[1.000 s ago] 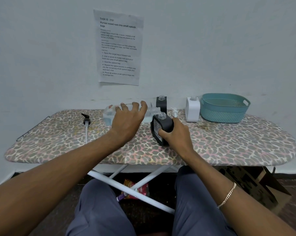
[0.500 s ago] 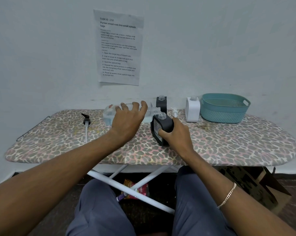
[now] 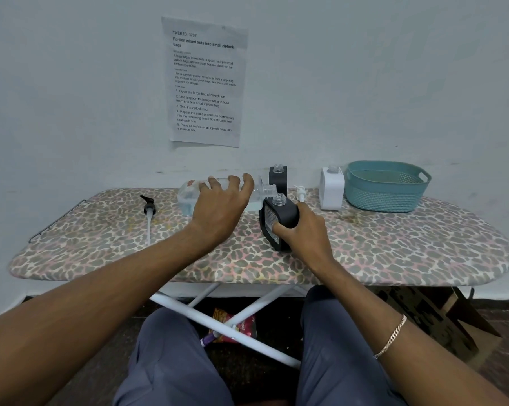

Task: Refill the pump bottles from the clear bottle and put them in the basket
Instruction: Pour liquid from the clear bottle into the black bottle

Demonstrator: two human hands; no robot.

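My left hand (image 3: 222, 205) grips the clear bottle (image 3: 186, 197), which is tipped on its side with its open neck (image 3: 268, 189) over the mouth of a black pump bottle (image 3: 278, 221). A little bluish liquid lies in the clear bottle. My right hand (image 3: 303, 232) holds that black bottle, tilted left, on the ironing board (image 3: 393, 247). A second black bottle (image 3: 278, 178) without pump stands behind. A white bottle (image 3: 331, 189) without pump stands beside the teal basket (image 3: 386, 186), which holds nothing.
A black pump head (image 3: 148, 210) with its long tube lies on the board at the left. A white pump head (image 3: 300, 194) lies between the black and white bottles. A cardboard box (image 3: 440, 320) stands on the floor at the right.
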